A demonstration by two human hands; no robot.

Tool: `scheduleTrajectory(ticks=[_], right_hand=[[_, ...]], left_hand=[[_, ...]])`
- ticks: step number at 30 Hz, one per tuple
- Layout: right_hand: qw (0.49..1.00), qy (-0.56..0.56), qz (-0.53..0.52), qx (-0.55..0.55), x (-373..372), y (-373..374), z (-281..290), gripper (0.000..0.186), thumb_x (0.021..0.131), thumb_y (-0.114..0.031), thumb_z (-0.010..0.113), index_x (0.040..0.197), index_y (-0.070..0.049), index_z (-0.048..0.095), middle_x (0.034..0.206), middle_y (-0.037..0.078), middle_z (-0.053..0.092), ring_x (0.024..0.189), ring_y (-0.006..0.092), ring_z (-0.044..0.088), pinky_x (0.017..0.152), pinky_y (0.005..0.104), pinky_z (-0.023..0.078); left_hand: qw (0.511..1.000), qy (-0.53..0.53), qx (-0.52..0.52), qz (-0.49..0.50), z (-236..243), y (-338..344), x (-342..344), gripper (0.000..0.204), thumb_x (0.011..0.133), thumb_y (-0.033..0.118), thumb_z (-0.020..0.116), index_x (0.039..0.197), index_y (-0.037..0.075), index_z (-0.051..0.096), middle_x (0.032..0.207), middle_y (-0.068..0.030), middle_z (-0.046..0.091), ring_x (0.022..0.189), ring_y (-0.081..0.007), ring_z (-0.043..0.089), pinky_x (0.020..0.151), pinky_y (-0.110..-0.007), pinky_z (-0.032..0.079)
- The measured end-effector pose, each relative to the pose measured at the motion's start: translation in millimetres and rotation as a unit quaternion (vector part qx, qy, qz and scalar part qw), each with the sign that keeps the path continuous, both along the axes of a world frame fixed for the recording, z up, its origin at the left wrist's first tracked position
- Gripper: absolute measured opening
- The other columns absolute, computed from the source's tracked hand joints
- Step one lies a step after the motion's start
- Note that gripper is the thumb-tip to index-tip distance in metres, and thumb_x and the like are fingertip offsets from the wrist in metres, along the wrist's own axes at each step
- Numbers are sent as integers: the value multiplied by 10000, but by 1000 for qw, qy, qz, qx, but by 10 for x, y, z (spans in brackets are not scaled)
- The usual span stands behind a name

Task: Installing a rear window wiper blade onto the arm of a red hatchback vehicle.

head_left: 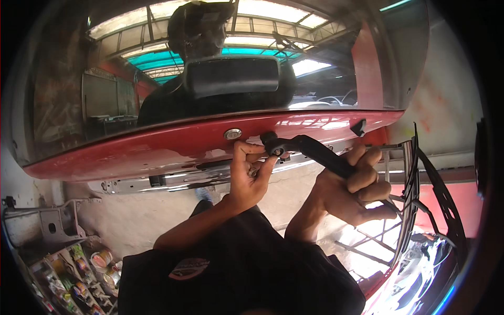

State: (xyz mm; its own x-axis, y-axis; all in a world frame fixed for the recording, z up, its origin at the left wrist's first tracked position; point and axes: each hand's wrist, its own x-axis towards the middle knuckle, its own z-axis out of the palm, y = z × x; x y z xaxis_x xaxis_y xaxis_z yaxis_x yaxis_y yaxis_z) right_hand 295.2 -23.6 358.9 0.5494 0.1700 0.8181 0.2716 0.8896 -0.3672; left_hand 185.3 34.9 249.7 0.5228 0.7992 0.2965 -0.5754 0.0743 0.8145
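Observation:
A black wiper arm (pixel 314 151) reaches to the right from its pivot on the red tailgate (pixel 184 144), below the dark glass. My left hand (pixel 247 181) is closed at the pivot end, with thumb and index finger around its round hub. A bolt or nut shows in the hub's middle. Something small and metallic peeks out among my left hand's curled fingers; its kind is unclear. Farther along, my right hand (pixel 354 186) wraps its fingers round the arm. Left of the hub sits a round silver lock (pixel 232 134) in the red panel.
The rear window (pixel 325 94) reflects the roof and a dark figure. At the panel's right is a small black fitting (pixel 359 127). A metal rack (pixel 391 210) holding long black strips stands at the right. Cans and bottles fill a box (pixel 71 275) at lower left.

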Motion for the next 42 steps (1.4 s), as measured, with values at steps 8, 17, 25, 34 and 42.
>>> scheduleTrajectory(ticks=[8,17,25,34,42], right_hand=[[976,-139,142,-87,115,161,248,686,908,-761,175,582,-165,266,477,-11,276,660,174,198,568,312,189],[958,-212,166,-95,-10,382,365,701,914,-745,167,572,-146,286,476,3,360,605,167,238,518,299,208],[994,-103,19,-37,-12,305,229,639,950,-698,202,589,-173,251,444,-32,144,593,136,197,537,286,212],[992,-11,-129,0,69,-96,-280,592,993,-615,112,695,-160,344,477,18,313,592,162,286,587,286,323],[982,10,-185,-44,-286,-382,-766,525,980,-633,146,827,-193,388,620,51,461,699,161,324,661,286,332]], left_hand=[[999,26,29,31,-69,41,27,196,895,-59,608,949,-16,425,929,-173,678,923,-180,686,744,-254,535],[997,79,1,-12,70,32,-71,88,913,-28,588,977,-42,529,920,-111,677,871,-163,681,736,-262,526],[995,99,4,-6,158,78,-92,103,900,17,643,962,-61,620,860,-121,709,803,-154,694,728,-255,529],[996,74,-2,44,86,113,-69,86,886,16,665,940,-41,629,829,-97,711,772,-125,692,665,-218,516],[995,72,-30,63,158,127,-93,105,877,21,683,943,-41,630,853,-88,711,774,-130,693,661,-216,510]])
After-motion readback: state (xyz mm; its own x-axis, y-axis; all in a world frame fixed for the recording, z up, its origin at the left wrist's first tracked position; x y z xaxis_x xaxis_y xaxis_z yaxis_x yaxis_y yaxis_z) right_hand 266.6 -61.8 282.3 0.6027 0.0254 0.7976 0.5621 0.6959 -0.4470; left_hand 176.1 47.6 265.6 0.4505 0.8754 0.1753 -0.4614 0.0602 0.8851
